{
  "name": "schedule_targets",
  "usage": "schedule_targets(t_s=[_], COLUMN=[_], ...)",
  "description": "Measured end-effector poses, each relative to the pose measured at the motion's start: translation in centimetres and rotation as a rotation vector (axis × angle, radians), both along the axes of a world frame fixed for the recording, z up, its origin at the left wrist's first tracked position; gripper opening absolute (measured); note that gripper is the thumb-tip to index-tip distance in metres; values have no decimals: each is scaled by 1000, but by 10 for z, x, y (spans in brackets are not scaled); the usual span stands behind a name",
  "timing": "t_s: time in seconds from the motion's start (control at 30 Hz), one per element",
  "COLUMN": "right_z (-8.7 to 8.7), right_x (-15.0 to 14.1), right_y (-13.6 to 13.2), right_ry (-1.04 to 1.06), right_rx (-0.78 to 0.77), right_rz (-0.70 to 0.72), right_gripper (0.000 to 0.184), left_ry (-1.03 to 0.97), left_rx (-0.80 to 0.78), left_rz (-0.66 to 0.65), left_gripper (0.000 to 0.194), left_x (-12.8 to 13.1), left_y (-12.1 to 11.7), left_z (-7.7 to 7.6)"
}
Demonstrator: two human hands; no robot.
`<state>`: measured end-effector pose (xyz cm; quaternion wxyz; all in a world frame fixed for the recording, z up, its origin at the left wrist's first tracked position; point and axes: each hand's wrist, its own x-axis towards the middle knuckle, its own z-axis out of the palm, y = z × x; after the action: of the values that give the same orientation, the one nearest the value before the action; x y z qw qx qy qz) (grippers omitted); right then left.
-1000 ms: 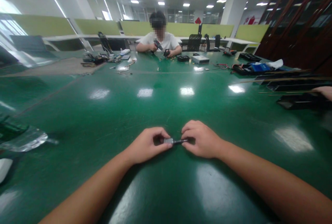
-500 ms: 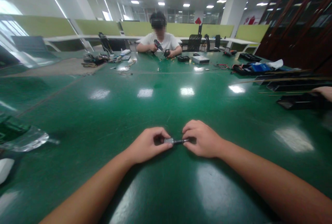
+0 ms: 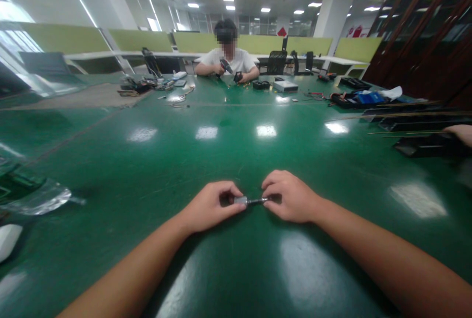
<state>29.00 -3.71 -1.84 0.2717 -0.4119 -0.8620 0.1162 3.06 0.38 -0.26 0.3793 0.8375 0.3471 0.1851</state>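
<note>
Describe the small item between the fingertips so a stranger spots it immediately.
On the green table, look low centre, where the left hand faces the right hand. The slim item bridges them: grey block leftward, dark shaft rightward. Alone among the things here, it spans both hands.

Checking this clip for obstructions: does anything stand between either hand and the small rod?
Nothing visible does. The left hand pinches the grey end of the rod, and the right hand's fingertips are at its dark end. The bottle lies well off to the left, out of the way.
</note>
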Motion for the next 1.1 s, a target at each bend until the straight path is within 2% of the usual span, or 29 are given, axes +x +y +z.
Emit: schedule_targets(t_s=[0.63, 0.8, 0.9, 1.0, 1.1], right_z=[16, 7, -3, -10, -10], right_x=[13, 0, -17, -28, -30], right_y=[1, 0, 3, 5, 5], right_ry=[-137, -57, 29, 43, 33], right_rx=[-18, -31, -17, 25, 19], right_rz=[-25, 0, 68, 68, 58], right_gripper=[7, 8, 10, 9, 12], left_ry=[20, 12, -26, -63, -39], left_rx=[11, 12, 26, 82, 138], left_rz=[0, -6, -11, -13, 8], left_gripper=[24, 23, 21, 16, 19], left_x=[1, 1, 2, 3, 5], left_y=[-1, 0, -1, -2, -4], left_z=[1, -1, -2, -2, -2])
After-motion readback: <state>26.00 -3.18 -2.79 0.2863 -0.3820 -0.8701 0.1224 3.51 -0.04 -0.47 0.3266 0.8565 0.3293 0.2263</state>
